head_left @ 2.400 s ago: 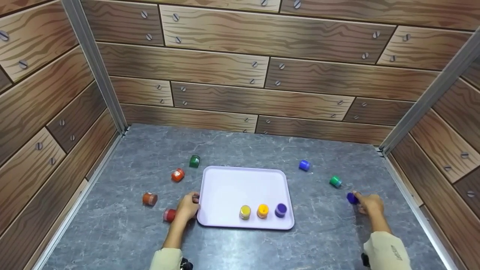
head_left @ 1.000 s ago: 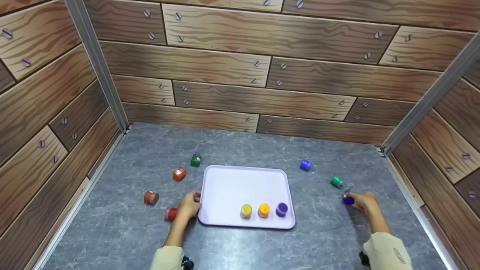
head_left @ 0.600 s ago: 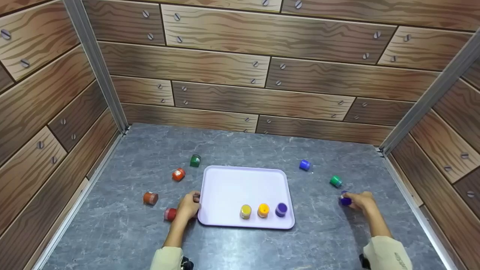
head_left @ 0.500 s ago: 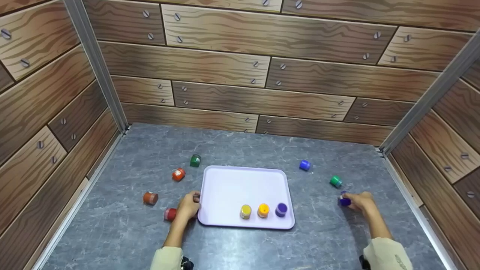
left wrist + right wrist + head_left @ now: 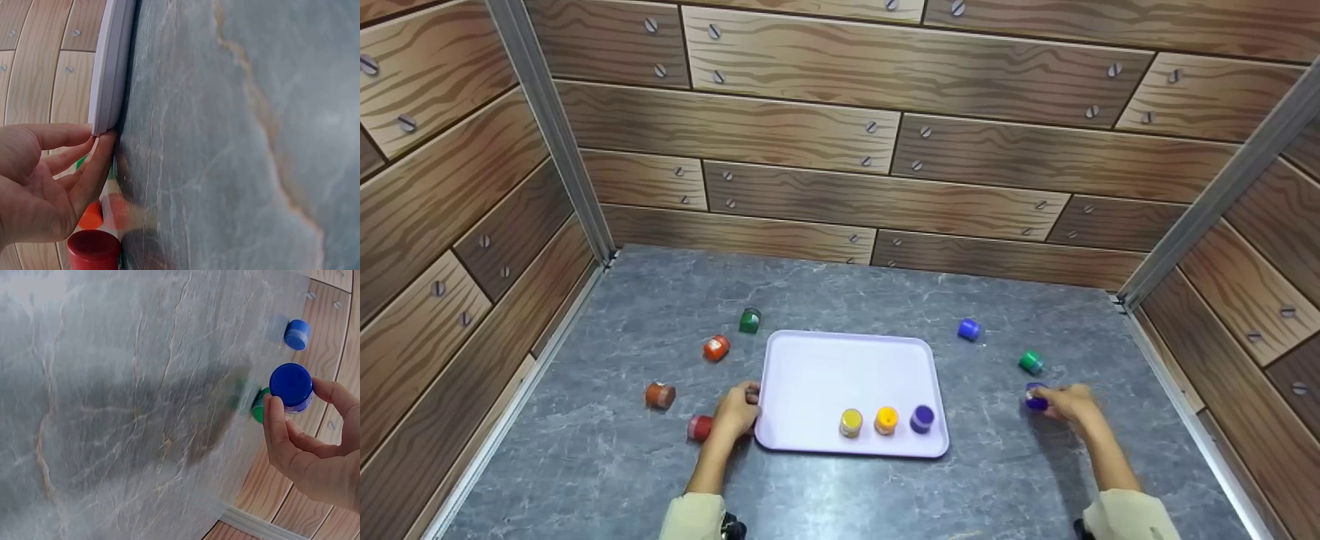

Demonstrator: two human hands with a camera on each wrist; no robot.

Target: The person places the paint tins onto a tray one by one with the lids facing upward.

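My right hand (image 5: 1070, 402) holds a small dark blue paint jar (image 5: 1036, 397) between thumb and fingers. In the right wrist view, the jar's blue lid (image 5: 290, 383) faces the camera, and the jar is off the table. On the left, my left hand (image 5: 736, 410) pinches the left rim of a pale lilac tray (image 5: 847, 367), its fingertips at the tray's edge (image 5: 109, 67) in the left wrist view. Along the tray's near side stand a yellow jar (image 5: 851, 424), an orange-yellow jar (image 5: 886, 421) and a purple jar (image 5: 922, 419).
A red jar (image 5: 700, 428) lies beside my left wrist. Brown (image 5: 660, 395), orange-red (image 5: 716, 348) and dark green (image 5: 749, 321) jars lie left of the tray. Blue (image 5: 969, 330) and green (image 5: 1031, 363) jars lie to its right. Wood-patterned walls (image 5: 810, 135) enclose the grey table (image 5: 847, 502).
My right hand has lifted the dark blue jar from its spot at the right and carried it a little leftward, toward the tray. My left hand stays at the tray's rim.
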